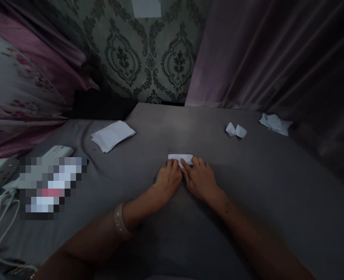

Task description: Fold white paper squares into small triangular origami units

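Note:
A small folded strip of white paper (175,156) lies flat on the grey sheet in front of me. The curled fingers of my left hand (169,178) grip and press its near left part. On the right side, my right hand (200,177) holds the paper down, with one finger reaching over the middle of it. The two hands almost meet at the paper's near edge, and they hide part of it. A bracelet (119,221) circles my left wrist.
A stack of white paper sheets (113,135) lies at the back left. Folded paper pieces (236,130) and crumpled paper (275,123) sit at the back right. Left of me are a blurred-out object (53,188), a power strip (2,173) and white cables (2,229). Curtains hang on both sides.

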The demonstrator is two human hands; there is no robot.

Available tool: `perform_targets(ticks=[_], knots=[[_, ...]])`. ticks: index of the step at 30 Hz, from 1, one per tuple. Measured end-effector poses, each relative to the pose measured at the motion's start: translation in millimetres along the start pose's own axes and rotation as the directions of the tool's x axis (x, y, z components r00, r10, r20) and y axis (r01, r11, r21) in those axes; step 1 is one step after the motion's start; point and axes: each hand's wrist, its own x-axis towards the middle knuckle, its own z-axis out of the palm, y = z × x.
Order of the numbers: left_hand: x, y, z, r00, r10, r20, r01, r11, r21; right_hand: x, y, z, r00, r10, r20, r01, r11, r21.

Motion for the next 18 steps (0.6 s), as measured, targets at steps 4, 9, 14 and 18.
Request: perform_targets(ticks=[4,9,14,18], knots=[[2,-10,-8.4,1.0,-0.003,0.027,0.004,0.999,-0.049,3,4,-5,1.0,0.024,0.01,-0.025,0.999,0.022],[2,-26,-19.2,0.998,-0.051,0.027,0.054,0.993,-0.105,8,11,-4,0.996,0.089,-0.002,-0.089,0.993,0.075],[12,-43,-10.7,0.994,-0.102,-0.024,0.092,0.96,-0.265,16,25,8,0.981,0.19,-0.03,-0.182,0.968,0.174],[27,-59,12.3,0.98,-0.144,-0.136,0.057,0.863,-0.502,25,40,25,0.974,0.21,-0.086,-0.17,0.926,0.337]])
